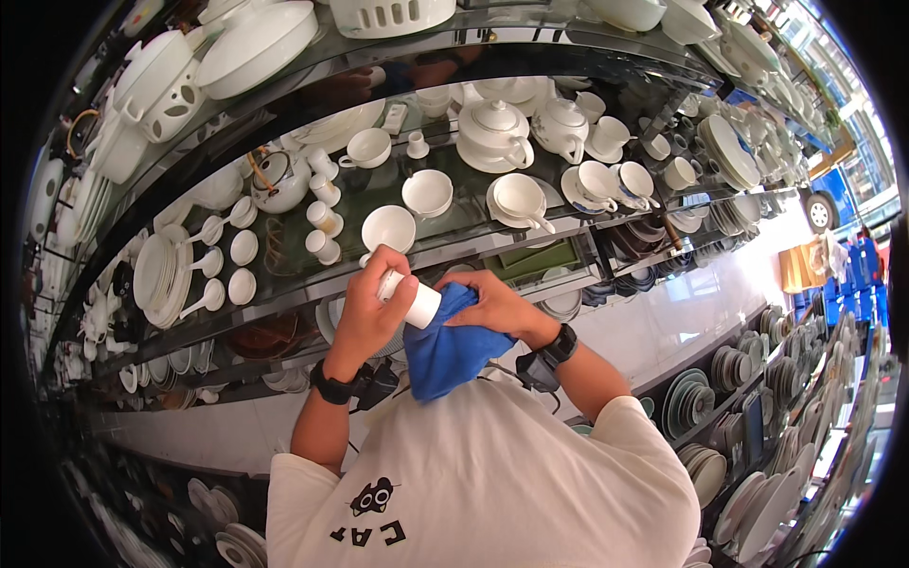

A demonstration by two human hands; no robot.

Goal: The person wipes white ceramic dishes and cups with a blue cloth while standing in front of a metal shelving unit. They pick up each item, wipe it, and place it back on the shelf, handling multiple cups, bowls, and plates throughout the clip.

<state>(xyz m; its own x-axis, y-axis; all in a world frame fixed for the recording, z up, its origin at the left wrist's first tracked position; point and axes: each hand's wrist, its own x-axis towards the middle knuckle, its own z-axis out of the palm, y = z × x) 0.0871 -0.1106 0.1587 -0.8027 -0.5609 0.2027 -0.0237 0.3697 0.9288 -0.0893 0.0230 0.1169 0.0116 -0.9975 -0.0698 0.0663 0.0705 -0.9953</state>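
My left hand (376, 305) grips a small white ceramic cup or holder (415, 299) by its rounded end, its side turned up. From the right, my right hand (486, 305) pinches a blue cloth (454, 348) against the other end of that white piece, and the cloth hangs down over my chest. Just beyond my hands, a white cup (388, 228) stands near the front edge of a dark glass shelf (341, 273). Short white cylindrical pieces (323, 243) are lined up to its left.
White teapots (493, 131), cups on saucers (517, 197), spoons (207, 298) and a plate stack (162, 277) fill the shelf. A black-edged upper shelf (426, 60) holds tureens (256, 50). Behind on the right stand racks of plates (689, 405) along a tiled aisle (682, 319).
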